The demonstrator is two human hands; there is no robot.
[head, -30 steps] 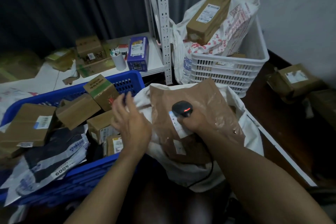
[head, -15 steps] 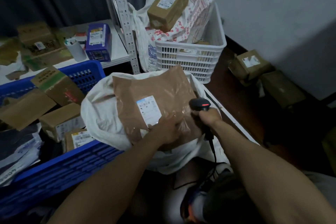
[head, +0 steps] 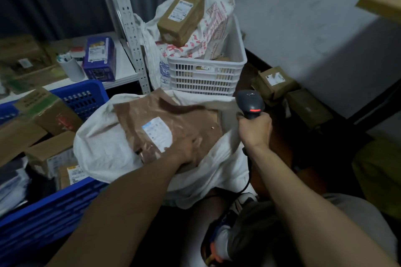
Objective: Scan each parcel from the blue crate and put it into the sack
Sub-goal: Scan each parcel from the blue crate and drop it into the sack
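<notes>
A brown plastic mailer parcel (head: 173, 115) with a white label lies across the mouth of the white sack (head: 102, 147) in the middle. My left hand (head: 187, 147) holds the mailer at its near edge, fingers curled on the wrinkled plastic. My right hand (head: 256, 130) grips a black barcode scanner (head: 249, 104) with a red light, raised at the sack's right rim; its cable hangs down. The blue crate (head: 82, 97) stands at the left, holding several cardboard boxes (head: 50, 154) and grey mailers.
A white crate (head: 206, 71) behind the sack holds a printed bag and a brown box (head: 181, 16). A white shelf (head: 121, 71) at the back left carries a purple box and a cup. Small boxes (head: 273, 81) lie on the dark floor at right.
My left hand moved from the crate's edge onto the brown mailer. My right hand with the scanner drew off the mailer to the sack's right rim. The view swung right.
</notes>
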